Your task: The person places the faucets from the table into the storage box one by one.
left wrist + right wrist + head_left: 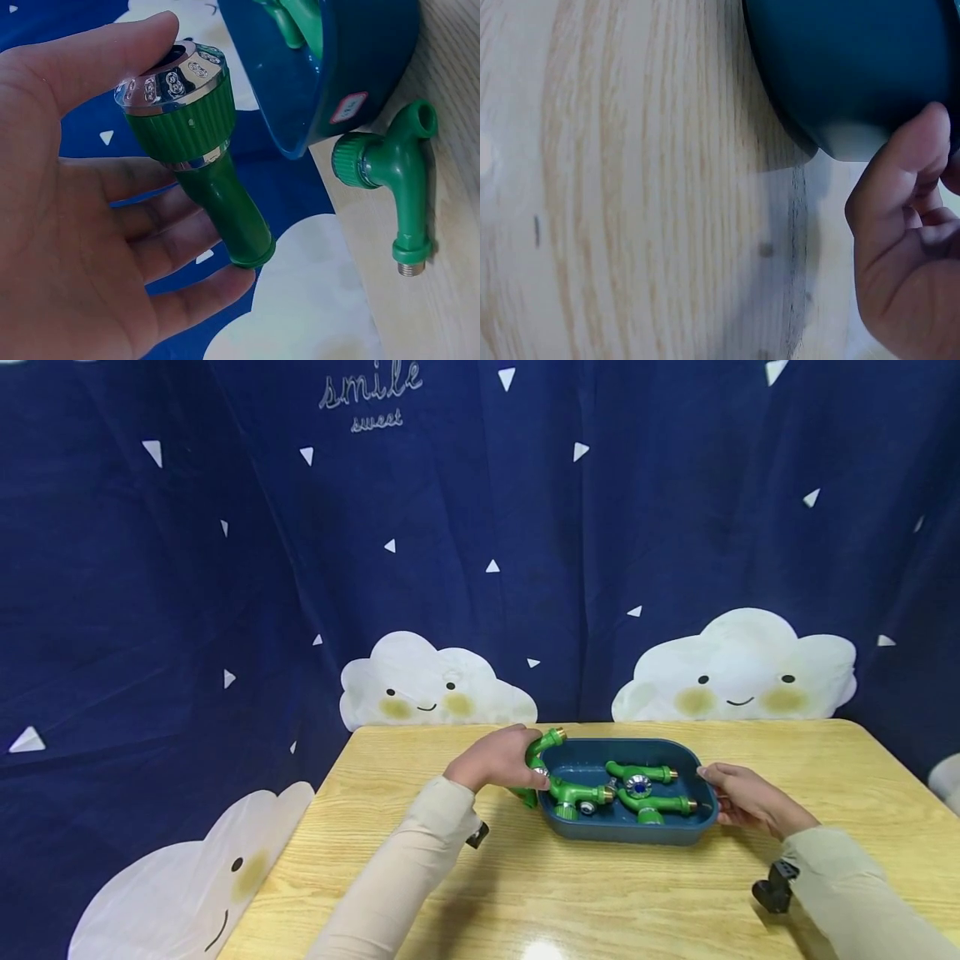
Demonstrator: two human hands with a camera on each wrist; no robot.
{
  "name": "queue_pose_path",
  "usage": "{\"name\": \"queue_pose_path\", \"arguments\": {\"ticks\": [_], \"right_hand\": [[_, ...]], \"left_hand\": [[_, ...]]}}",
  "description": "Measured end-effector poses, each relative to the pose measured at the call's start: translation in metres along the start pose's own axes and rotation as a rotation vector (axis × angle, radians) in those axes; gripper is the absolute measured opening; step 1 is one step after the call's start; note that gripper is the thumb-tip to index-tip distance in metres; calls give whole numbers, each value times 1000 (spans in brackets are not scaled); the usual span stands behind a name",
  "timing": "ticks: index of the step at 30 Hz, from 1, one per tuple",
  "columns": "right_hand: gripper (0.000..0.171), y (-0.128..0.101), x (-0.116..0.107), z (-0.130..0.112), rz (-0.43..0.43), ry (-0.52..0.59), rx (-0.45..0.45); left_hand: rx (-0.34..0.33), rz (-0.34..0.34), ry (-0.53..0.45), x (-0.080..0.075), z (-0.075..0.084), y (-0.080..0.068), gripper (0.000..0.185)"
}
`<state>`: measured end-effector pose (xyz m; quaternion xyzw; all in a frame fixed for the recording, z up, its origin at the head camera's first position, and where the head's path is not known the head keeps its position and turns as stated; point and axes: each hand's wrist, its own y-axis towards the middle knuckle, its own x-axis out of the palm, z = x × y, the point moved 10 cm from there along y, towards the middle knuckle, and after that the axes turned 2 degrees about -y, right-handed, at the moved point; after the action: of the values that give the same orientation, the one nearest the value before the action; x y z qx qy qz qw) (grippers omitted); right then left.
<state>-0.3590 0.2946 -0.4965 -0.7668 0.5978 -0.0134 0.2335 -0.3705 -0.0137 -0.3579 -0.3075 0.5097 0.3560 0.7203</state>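
Note:
My left hand (504,762) holds a green plastic tap (214,180) just off the left end of the blue basin (630,833). In the left wrist view, the thumb presses on its chrome knob and the fingers curl behind its body. A second green tap (409,184) lies on the table beside the basin's outer wall. Inside the basin are more green taps (652,805) with brass-coloured threaded ends. At the basin's right end, my right hand (750,795) grips the rim, thumb on the outer wall in the right wrist view.
The basin stands on a light wood table (600,902). Behind the table hangs a dark blue curtain (465,510) with white triangles and smiling clouds. A small pink-edged label (349,107) sticks to the basin's outer wall.

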Motion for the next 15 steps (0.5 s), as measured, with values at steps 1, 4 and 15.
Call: {"name": "queue_pose_path", "arguments": {"ticks": [1, 4, 15], "right_hand": [[33, 0, 0, 0, -2, -1, -2], [32, 0, 0, 1, -8, 2, -9], [34, 2, 1, 1, -1, 14, 5]], "left_hand": [[-1, -3, 2, 0, 2, 1, 63], [-11, -10, 3, 0, 6, 4, 71], [-38, -59, 65, 0, 23, 20, 75]]}}
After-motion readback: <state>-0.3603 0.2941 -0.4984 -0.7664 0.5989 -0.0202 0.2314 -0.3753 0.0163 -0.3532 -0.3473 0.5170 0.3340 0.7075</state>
